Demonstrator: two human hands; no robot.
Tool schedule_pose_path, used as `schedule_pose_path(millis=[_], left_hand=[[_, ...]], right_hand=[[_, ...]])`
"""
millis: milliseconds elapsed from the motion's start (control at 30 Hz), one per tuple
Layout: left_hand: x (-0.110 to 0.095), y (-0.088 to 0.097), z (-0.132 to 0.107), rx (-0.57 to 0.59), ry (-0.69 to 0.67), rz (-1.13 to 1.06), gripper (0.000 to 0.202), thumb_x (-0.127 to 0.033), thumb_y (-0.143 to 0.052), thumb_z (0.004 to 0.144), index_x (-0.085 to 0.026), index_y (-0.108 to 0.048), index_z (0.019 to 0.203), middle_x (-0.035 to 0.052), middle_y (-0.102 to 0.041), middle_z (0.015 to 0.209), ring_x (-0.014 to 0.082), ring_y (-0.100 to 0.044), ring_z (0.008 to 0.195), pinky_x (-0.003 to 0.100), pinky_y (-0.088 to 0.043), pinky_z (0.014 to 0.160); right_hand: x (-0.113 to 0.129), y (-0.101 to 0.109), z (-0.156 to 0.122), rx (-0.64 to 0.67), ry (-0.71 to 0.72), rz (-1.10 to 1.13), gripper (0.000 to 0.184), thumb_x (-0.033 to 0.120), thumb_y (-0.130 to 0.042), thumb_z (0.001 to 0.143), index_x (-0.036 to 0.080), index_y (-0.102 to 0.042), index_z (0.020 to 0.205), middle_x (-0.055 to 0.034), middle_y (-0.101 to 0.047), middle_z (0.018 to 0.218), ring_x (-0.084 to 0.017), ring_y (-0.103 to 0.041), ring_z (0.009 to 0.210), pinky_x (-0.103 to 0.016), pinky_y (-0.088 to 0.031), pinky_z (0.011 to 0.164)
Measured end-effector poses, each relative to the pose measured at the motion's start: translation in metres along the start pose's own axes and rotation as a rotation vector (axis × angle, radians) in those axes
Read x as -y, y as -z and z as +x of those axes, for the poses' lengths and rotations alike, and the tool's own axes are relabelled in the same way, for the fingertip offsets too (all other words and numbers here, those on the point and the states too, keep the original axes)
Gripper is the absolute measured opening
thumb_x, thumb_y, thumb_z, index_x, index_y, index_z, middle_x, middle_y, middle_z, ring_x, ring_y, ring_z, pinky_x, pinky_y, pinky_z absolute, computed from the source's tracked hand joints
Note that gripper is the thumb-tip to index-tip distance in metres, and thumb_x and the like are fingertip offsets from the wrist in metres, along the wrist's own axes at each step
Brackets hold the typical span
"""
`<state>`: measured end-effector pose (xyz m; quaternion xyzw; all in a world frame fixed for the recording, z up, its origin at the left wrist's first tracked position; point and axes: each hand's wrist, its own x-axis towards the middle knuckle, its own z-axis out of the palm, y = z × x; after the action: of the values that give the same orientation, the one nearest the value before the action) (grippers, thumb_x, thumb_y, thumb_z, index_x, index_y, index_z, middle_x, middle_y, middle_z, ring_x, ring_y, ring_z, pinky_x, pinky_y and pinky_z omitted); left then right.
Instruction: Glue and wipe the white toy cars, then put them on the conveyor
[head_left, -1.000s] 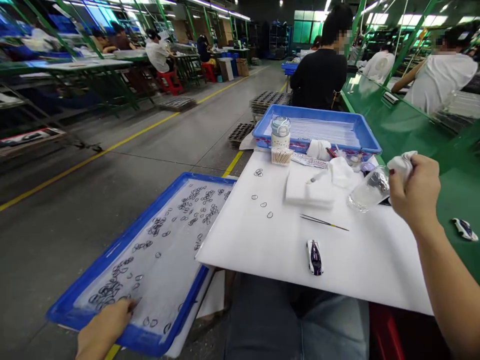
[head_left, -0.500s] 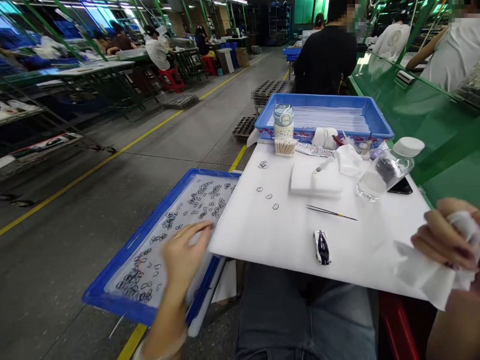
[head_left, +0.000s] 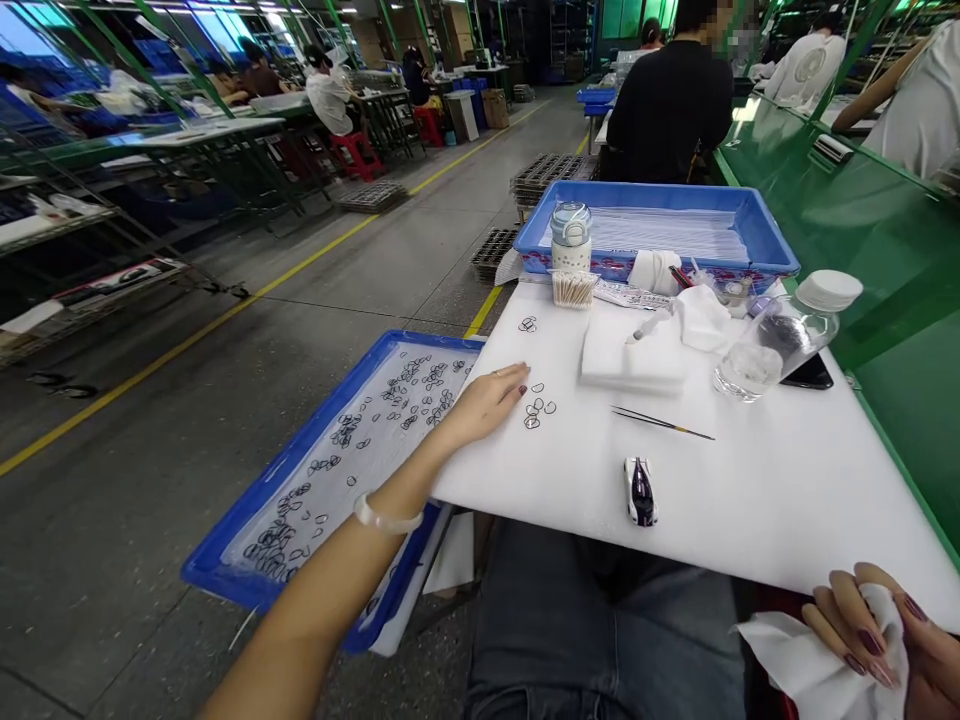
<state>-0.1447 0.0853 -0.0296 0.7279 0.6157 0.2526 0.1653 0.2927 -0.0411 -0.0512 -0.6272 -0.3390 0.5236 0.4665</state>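
Note:
My left hand rests on the left part of the white tabletop, palm down with fingers stretched out. Just right of its fingertips lie several thin black rings; another small cluster of rings is farther back. At the table's near right corner, my right hand is closed around a crumpled white tissue. A small white and dark purple toy car stands near the front edge. Behind it lie tweezers and a folded white cloth pad.
Left of the table, a blue-rimmed tray holds many black rings. A clear bottle, a lidded cup, cotton swabs and a blue bin stand toward the back. A co-worker in black sits beyond.
My left hand has moved from over the tray onto the tabletop, and more rings lie beside it. My right hand has lowered with the tissue.

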Motion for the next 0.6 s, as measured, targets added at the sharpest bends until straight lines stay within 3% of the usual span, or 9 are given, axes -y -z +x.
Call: schedule_pose_path(millis=[100,167,267,400,500,600], left_hand=[[-0.008,0.003,-0.006,-0.005,0.002,0.01,0.036,-0.029,-0.046,0.093,-0.018,-0.073,0.115,0.0053,-0.073,0.121,0.0227,-0.067,0.114,0.038,-0.05,0.103],[-0.013,0.004,-0.011,-0.042,0.025,0.031,0.034,-0.029,-0.048,0.092,-0.019,-0.074,0.111,0.0058,-0.075,0.115,0.0237,-0.068,0.108,0.038,-0.052,0.098],[-0.017,-0.001,-0.014,-0.053,0.053,0.055,0.026,-0.031,-0.055,0.089,-0.021,-0.078,0.097,0.0043,-0.077,0.101,0.0233,-0.07,0.093,0.036,-0.055,0.085],[-0.017,-0.016,-0.007,-0.085,0.057,0.076,0.027,-0.035,-0.061,0.085,-0.022,-0.079,0.1,0.0047,-0.076,0.098,0.0239,-0.07,0.088,0.036,-0.055,0.079],[-0.019,-0.022,-0.005,-0.115,0.012,0.057,0.026,-0.037,-0.059,0.084,-0.021,-0.079,0.091,0.0054,-0.076,0.096,0.0259,-0.07,0.091,0.038,-0.054,0.083],[-0.023,-0.02,-0.011,-0.168,-0.058,-0.004,0.028,-0.039,-0.056,0.087,-0.021,-0.077,0.087,0.0057,-0.078,0.094,0.0257,-0.072,0.088,0.037,-0.055,0.082]], right_hand=[[0.012,-0.022,-0.01,-0.129,-0.108,0.265,0.037,0.052,-0.049,0.072,0.029,-0.026,0.054,0.0003,-0.009,0.055,-0.018,-0.012,0.04,-0.038,-0.009,0.042],[0.019,-0.031,-0.012,-0.136,-0.117,0.309,0.036,0.052,-0.051,0.075,0.03,-0.029,0.055,0.0014,-0.009,0.059,-0.017,-0.009,0.044,-0.037,-0.008,0.044],[0.022,-0.033,-0.012,-0.135,-0.054,0.319,0.038,0.053,-0.049,0.082,0.031,-0.032,0.057,0.0031,-0.009,0.063,-0.016,-0.004,0.05,-0.037,-0.007,0.047],[0.017,-0.025,-0.011,-0.13,0.068,0.412,0.038,0.052,-0.05,0.086,0.028,-0.035,0.06,0.0041,-0.013,0.064,-0.013,-0.006,0.048,-0.036,-0.008,0.043],[0.011,-0.02,-0.016,-0.089,0.117,0.469,0.033,0.045,-0.066,0.081,0.024,-0.045,0.067,0.0028,-0.033,0.063,-0.007,-0.021,0.042,-0.028,-0.022,0.038],[0.013,-0.015,-0.022,-0.079,0.159,0.414,0.033,0.049,-0.068,0.083,0.021,-0.054,0.074,0.0003,-0.055,0.069,-0.004,-0.033,0.039,-0.022,-0.031,0.037]])
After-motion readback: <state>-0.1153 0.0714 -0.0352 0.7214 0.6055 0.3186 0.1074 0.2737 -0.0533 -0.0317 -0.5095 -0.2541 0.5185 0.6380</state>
